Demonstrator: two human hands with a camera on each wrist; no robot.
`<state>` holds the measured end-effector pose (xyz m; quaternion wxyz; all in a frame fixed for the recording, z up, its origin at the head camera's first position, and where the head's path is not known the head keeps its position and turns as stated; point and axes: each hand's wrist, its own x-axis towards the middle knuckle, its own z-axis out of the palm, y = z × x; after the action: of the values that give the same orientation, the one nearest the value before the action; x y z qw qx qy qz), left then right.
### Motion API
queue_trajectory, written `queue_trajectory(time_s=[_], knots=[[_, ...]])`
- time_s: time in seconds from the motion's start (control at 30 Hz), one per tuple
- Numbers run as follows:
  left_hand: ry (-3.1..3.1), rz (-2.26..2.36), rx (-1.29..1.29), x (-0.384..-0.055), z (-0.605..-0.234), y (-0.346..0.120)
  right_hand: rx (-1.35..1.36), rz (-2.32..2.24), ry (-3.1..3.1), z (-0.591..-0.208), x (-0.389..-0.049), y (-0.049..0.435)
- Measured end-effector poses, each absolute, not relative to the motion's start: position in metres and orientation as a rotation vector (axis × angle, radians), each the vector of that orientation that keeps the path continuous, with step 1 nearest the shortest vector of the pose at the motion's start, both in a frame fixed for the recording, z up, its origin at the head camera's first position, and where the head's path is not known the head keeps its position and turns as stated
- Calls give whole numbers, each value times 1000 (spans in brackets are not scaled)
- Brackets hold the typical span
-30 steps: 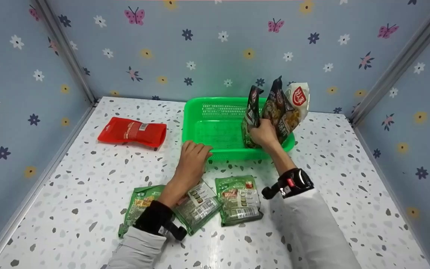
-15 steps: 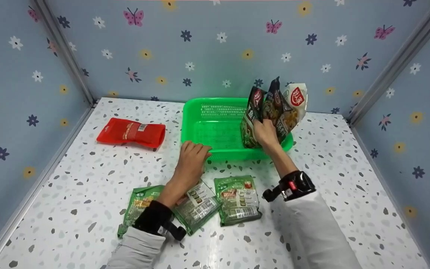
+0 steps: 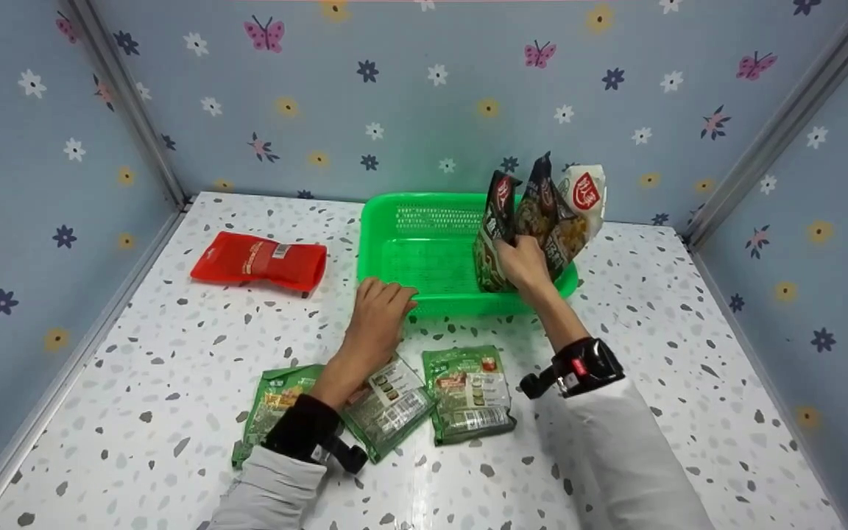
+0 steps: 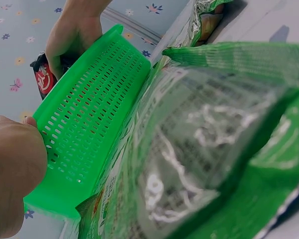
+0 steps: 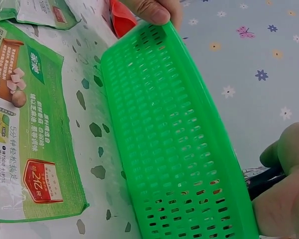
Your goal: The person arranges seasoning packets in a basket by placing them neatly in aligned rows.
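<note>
A green plastic basket point(image 3: 431, 302) stands at the back of the table. Its front rim is gripped near the left corner by my left hand point(image 3: 381, 313), whose thumb point(image 5: 160, 15) shows on the outside in the right wrist view. Inside, at the right end, several food packets stand upright. My right hand point(image 3: 525, 269) reaches over the front rim and holds the leftmost dark packet point(image 3: 496, 228). Beside it are another dark packet point(image 3: 539, 199) and a packet with a white top point(image 3: 584, 195). The right fingertips are hidden among the packets.
Three green food packets lie in front of the basket: a right one point(image 3: 470, 397), a middle one point(image 3: 393, 412) and a left one point(image 3: 277, 401), the last two partly under my left forearm. A red pouch point(image 3: 262, 261) lies left of the basket. Patterned panels point(image 3: 439, 96) enclose the table.
The leftmost dark packet swings its printed front more into view, then turns partly back in my right hand. My left hand stays on the basket rim.
</note>
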<state>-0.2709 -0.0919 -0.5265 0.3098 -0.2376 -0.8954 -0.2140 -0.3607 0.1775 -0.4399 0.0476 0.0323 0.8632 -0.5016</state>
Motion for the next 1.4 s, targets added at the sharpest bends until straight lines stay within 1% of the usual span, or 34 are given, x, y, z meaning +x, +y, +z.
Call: queue_trajectory(time_s=[0.17,0.53,0.63,0.7,0.87,0.93,1.17,1.4], knots=[[-2353,-575,-627,-273,-527,-92,57,-1505,2668,-436,-356,174],[-2381,-575,-623,-272,-528,-92,12,-1454,2693,-438,-359,173],[-2381,-581,-625,-272,-528,-92,16,-1433,2679,-438,-361,174],[-2377,-567,-627,-272,-528,-92,18,-1422,2653,-444,-369,178],[-2360,-528,-625,-271,-527,-92,15,-1389,2559,-441,-368,178],[-2357,-523,-620,-271,-527,-92,11,-1376,2532,-434,-361,173],[-2363,-515,-628,-271,-527,-92,-6,-1371,2478,-435,-362,176],[-2365,-541,-625,-272,-527,-92,40,-1387,2432,-436,-363,174]])
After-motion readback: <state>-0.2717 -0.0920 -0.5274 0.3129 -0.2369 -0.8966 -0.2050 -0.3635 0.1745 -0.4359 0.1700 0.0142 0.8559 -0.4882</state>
